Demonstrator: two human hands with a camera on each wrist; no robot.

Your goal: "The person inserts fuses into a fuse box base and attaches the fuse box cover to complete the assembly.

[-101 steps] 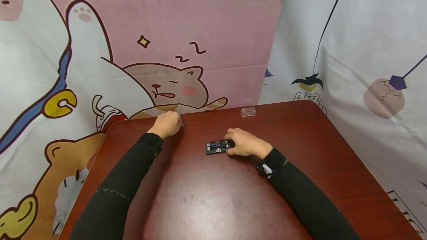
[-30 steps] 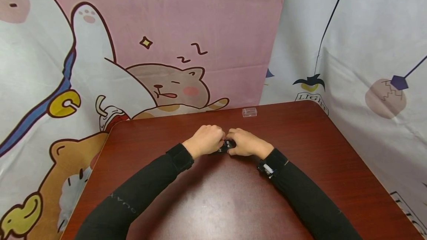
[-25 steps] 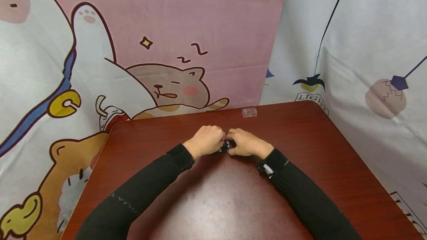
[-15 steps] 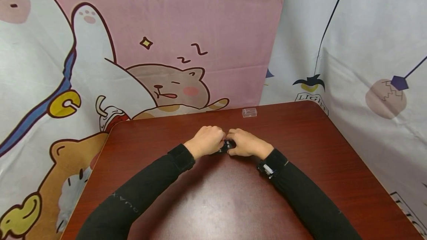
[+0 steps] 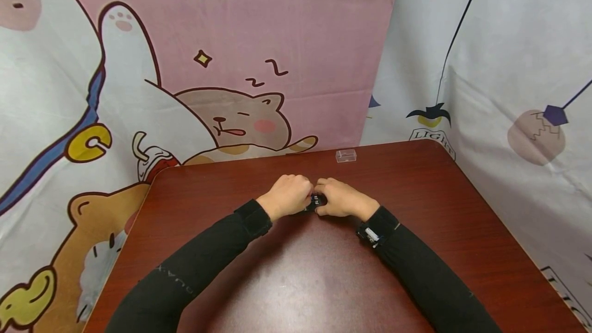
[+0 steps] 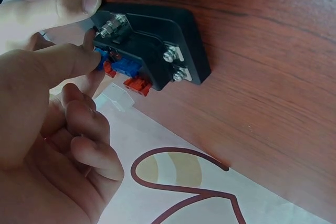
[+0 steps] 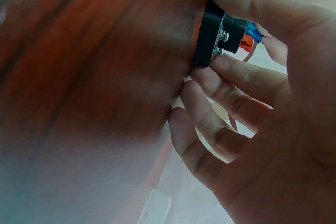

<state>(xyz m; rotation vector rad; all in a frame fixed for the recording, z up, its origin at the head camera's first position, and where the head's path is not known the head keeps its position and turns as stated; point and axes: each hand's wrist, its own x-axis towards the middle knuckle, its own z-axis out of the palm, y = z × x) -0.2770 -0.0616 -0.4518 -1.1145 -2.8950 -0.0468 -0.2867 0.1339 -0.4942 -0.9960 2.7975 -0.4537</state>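
A black fuse block [image 6: 181,24] with metal screw terminals lies on the table, red and blue blade fuses in its slots. My right hand [image 5: 344,199] grips the block's right end, thumb on the near edge and fingers at the far side. From the left, my left hand [image 5: 288,195] bends over the block and covers most of it in the head view. Its thumb and forefinger pinch a blue blade fuse [image 6: 100,59] at the row of slots. How deep that fuse sits cannot be seen. Beside it are a blue fuse [image 6: 127,67] and a red fuse [image 6: 137,85].
Near the back edge of the brown table [image 5: 393,189] stands a small clear plastic box [image 5: 346,156]. Behind the table hangs a printed cartoon cloth [image 5: 324,66].
From the table's back left, where it held a small bluish thing, my left hand has moved right to the block. Over the last second it shifts only slightly; the right hand stays put.
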